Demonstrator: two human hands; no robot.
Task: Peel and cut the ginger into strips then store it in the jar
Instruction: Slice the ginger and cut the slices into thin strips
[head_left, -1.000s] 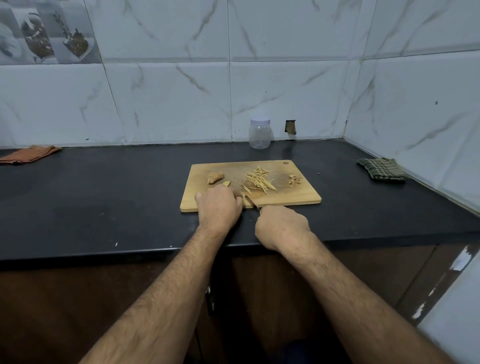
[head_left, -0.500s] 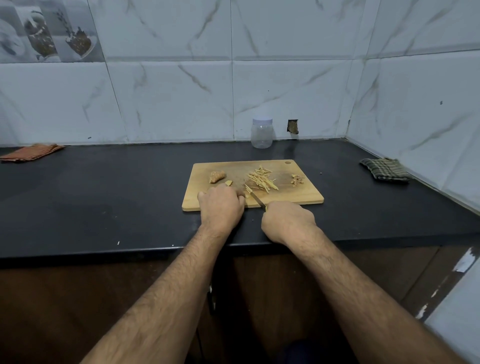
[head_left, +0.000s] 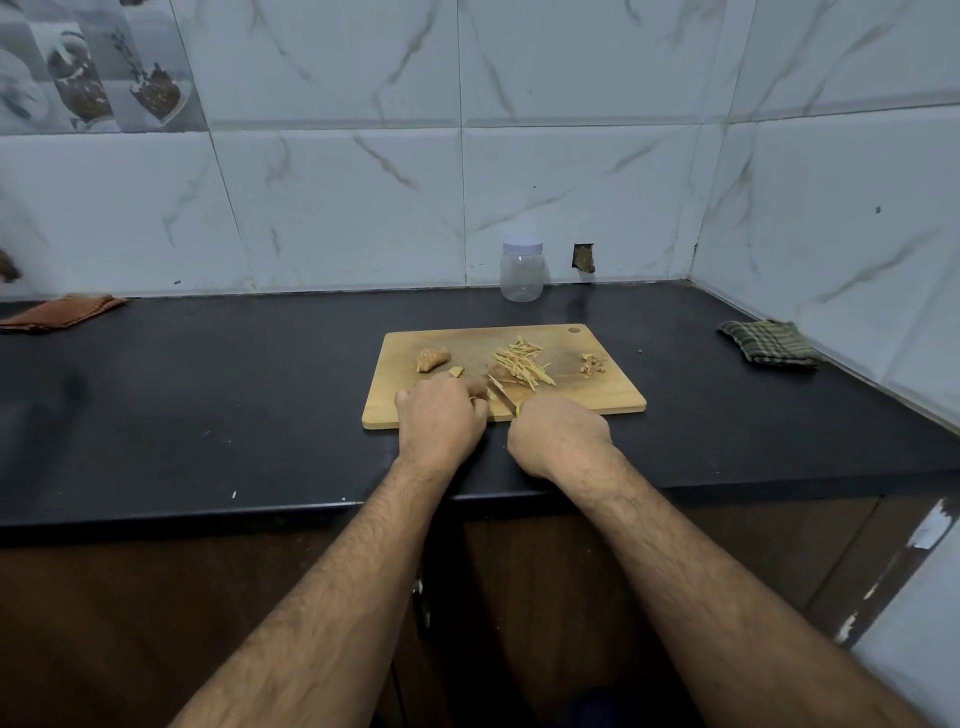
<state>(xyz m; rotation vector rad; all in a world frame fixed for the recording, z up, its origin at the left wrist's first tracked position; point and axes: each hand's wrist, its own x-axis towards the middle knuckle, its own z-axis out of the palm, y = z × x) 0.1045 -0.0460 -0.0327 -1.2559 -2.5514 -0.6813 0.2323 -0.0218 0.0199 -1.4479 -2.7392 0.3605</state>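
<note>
1. Head view, looking down over a dark desk set in a corner of marble-look wall tiles.
2. Wooden cutting board lies flat on the desk, near its front edge, long side toward the person.
3. Left hand rests knuckles-up on the board's near left part, fingers curled down over something small at the fingertips; a sliver of pale ginger shows just beside them, but whether the hand grips it I cannot tell for certain.
4. Right hand is clenched round the handle of a knife; a bit of yellow handle shows at the fist's top. Blade angles up and left across the board, its tip close to the left fingertips.
5. Ginger strips lie in a loose pile at the board's middle, just beyond the blade.
6. Unpeeled ginger chunk sits on the board's left part, beyond the left hand; a small offcut lies just beside it.
7. Small heap of peelings on the board's right part, apart from the strips.
8. Clear plastic jar with a pale lid on stands upright at the back wall, well behind the board.
9. Orange cloth far left on the desk; green checked cloth at right, near the side wall.
</note>
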